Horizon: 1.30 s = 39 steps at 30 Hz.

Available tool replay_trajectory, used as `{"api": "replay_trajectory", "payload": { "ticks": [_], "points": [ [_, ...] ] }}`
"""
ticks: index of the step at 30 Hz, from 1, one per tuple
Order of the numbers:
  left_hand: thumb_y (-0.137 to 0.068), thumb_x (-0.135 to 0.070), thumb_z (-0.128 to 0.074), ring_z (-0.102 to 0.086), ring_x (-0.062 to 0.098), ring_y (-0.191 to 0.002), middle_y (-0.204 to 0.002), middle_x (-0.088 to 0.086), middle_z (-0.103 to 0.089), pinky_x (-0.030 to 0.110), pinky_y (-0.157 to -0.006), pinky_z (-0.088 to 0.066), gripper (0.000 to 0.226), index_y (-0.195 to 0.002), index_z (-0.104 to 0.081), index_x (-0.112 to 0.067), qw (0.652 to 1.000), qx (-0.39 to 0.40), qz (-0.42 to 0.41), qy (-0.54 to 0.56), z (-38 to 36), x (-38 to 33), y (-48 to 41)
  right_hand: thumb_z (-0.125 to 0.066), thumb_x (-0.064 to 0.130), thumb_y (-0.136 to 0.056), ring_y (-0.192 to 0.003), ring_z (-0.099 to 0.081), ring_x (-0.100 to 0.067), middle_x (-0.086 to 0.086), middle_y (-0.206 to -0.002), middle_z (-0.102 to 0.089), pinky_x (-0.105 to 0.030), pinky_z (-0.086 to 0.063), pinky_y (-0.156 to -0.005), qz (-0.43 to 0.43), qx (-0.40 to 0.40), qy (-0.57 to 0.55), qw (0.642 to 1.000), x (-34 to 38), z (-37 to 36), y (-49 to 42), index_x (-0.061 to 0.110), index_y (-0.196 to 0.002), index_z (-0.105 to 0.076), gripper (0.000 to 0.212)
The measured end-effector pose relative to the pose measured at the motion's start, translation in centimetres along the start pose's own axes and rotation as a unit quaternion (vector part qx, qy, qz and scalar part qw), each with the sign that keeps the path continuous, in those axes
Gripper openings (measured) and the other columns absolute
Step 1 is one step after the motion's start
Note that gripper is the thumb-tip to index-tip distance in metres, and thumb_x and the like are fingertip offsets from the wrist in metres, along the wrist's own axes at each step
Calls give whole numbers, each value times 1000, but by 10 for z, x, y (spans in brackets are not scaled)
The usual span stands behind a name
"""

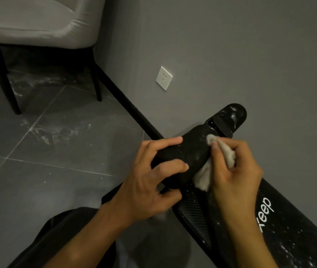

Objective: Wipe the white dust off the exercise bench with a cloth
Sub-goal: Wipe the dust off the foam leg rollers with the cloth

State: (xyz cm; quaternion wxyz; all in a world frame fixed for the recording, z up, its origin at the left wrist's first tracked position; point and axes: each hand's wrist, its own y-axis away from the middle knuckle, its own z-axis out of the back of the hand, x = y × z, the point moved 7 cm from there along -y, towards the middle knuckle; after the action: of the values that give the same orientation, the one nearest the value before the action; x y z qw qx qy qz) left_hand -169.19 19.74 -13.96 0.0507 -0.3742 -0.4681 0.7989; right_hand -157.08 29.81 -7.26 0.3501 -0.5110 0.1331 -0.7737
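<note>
Knee (57, 238) in dark trousers sits lowest — left hand (149, 182) curls round the foam roller (190, 147), right hand (237, 171) pinches the cloth (203, 177) against it. Dusty exercise bench (289, 238) runs along the wall — chair (37, 22), socket (164, 78) beyond.

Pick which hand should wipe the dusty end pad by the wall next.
Right. The right hand holds the cloth and sits nearer that end pad; the left hand grips the roller.
</note>
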Motion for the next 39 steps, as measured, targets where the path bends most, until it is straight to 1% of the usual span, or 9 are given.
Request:
{"api": "replay_trajectory", "payload": {
  "ticks": [3, 6, 10, 14, 17, 24, 32, 36, 39],
  "points": [
    [-70, -10, -78, -48, 30, -122, -150, 8, -41, 33, -92, -47, 62, -122, -49, -28, 1000, -3, 0, 4, -1, 1, 1, -59, 32, -94, -82, -66, 3, 27, -87, -67, -7, -48, -67, -19, -12, -5, 1000, -2, 3, 0, 38, -95, -61, 6],
    [-69, -8, -80, -50, 32, -122, -150, 10, -42, 36, -93, -49, 66, -123, -49, -29, 1000, -3, -4, 12, 0, 2, 2, -58, 23, -100, -84, -67, -4, 17, -97, -69, -13, -51, -69, 60, 44, -17, 997, 19, -9, 24, 24, -104, -67, 10],
    [-65, -2, -85, -50, 34, -123, -152, 9, -41, 41, -90, -50, 81, -126, -44, -35, 1000, -9, 1, 24, -1, 4, 2, -63, 14, -95, -81, -65, 2, 7, -95, -68, -7, -46, -70, 155, 62, 23, 986, 26, -13, 35, 8, -98, -68, 8],
    [-71, -8, -75, -49, 31, -124, -150, 6, -41, 37, -89, -50, 61, -122, -49, -29, 999, -22, 4, 26, -1, 1, 2, -63, 25, -95, -82, -63, 2, 15, -91, -65, -9, -48, -68, 54, 23, 75, 995, 1, -1, -11, 25, -101, -64, 6],
    [-71, -8, -75, -50, 32, -123, -149, 8, -42, 34, -90, -49, 58, -120, -50, -27, 999, -23, 3, 23, 0, 0, 1, -62, 29, -98, -83, -62, 3, 15, -90, -65, -5, -46, -69, 6, 22, 102, 995, -9, -1, -33, 24, -103, -67, 8],
    [-64, 8, -77, -49, 36, -122, -146, 14, -46, 34, -93, -46, 66, -115, -55, -27, 999, -5, -10, 31, 0, -3, 0, -63, 14, -98, -92, -67, -2, 11, -102, -70, -12, -49, -77, 129, 85, 51, 987, 18, -1, 10, 15, -104, -70, 9],
    [-63, 10, -77, -48, 38, -120, -146, 12, -45, 39, -96, -43, 64, -112, -57, -25, 999, -15, -21, 32, -1, -3, 0, -61, 26, -99, -82, -64, -2, 15, -88, -66, -18, -53, -71, -19, 8, 76, 997, -21, 5, -32, 27, -99, -66, 5],
    [-65, 12, -62, -46, 41, -120, -144, 12, -45, 44, -99, -42, 55, -106, -61, -26, 998, -12, -47, 31, 0, -6, -1, -58, 21, -101, -76, -64, -8, 11, -87, -67, -18, -51, -62, 25, 46, 65, 996, -3, 6, -5, 27, -103, -67, 11],
    [-63, 13, -60, -45, 40, -120, -143, 11, -45, 46, -99, -42, 56, -104, -61, -26, 998, -9, -52, 24, 1, -6, -1, -62, 17, -99, -89, -69, -6, 10, -99, -71, -16, -52, -75, 77, 64, 45, 994, 6, 5, 13, 18, -105, -71, 10]
  ]
}}
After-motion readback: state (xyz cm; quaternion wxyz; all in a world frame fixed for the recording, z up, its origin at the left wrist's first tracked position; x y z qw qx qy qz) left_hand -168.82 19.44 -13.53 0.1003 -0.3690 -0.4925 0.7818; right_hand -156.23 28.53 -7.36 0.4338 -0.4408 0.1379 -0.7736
